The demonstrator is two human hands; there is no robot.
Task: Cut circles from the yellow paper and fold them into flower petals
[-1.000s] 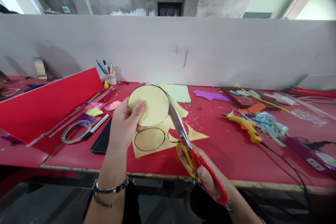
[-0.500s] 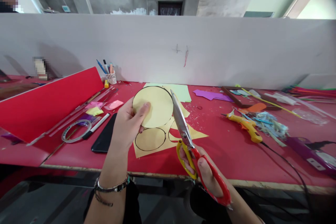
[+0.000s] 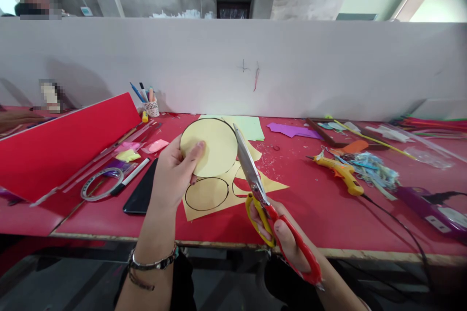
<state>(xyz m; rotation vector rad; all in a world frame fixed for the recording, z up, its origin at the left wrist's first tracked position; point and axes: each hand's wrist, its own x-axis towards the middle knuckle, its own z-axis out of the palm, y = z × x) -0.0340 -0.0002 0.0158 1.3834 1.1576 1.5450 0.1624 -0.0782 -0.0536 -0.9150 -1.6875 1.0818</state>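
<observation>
My left hand (image 3: pixel 175 170) pinches a pale yellow paper circle (image 3: pixel 209 148) with a black drawn edge, thumb on its face. In my right hand (image 3: pixel 282 228) is a pair of scissors (image 3: pixel 251 175) with one red and one yellow handle. The blades point up and lie against the circle's right edge; they look nearly closed. Below the circle, a yellow paper sheet (image 3: pixel 193 210) with drawn rounds rests on the table. One round in it has a cut-out through which red shows.
A red board (image 3: pixel 73 141) leans at left, near a pen cup (image 3: pixel 151 107), a marker (image 3: pixel 133 175), a tape ring (image 3: pixel 85 189) and a black flat device (image 3: pixel 140 194). To the right lie a yellow glue gun (image 3: pixel 339 172) with its cord, purple paper (image 3: pixel 294 130) and a tray (image 3: pixel 321 131).
The whole view has shifted slightly, so things on the table appear a little further left. Both hands keep their hold, and the scissors stay at the circle's right edge.
</observation>
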